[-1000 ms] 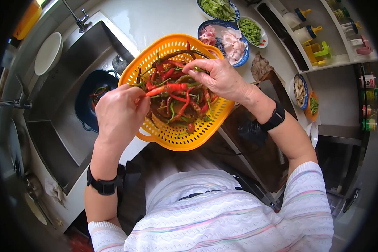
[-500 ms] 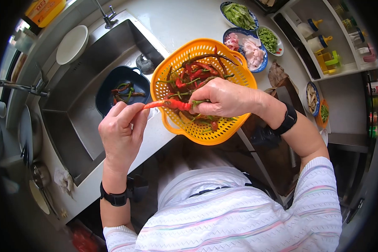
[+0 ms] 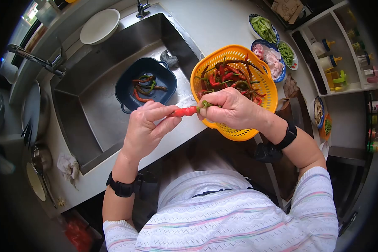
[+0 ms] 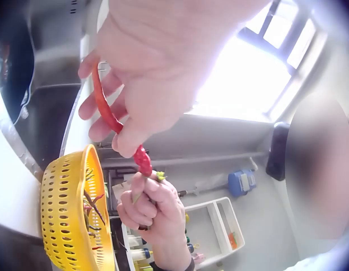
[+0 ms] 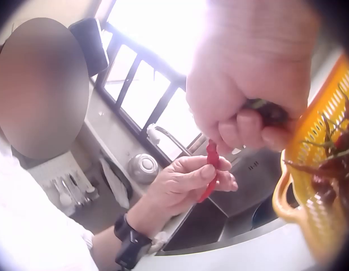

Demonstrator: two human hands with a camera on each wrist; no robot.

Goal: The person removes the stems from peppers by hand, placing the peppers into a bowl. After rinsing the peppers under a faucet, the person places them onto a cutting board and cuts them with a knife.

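- As clocked from the red pepper (image 3: 185, 111), the steel sink (image 3: 92, 84) spreads at ten.
- Yellow colander (image 3: 269, 90) of peppers (image 3: 229, 78) at two.
- Blue basin (image 3: 127, 80) at ten, inside the sink.
- Right hand (image 3: 234, 110) at three, fingers pinching the stem end.
- Left hand (image 3: 146, 128) at eight, fingers pinching the body.
- Red pepper between both hands.

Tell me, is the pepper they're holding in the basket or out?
Out. The left hand and right hand hold the pepper, clear of the basket in the left wrist view.
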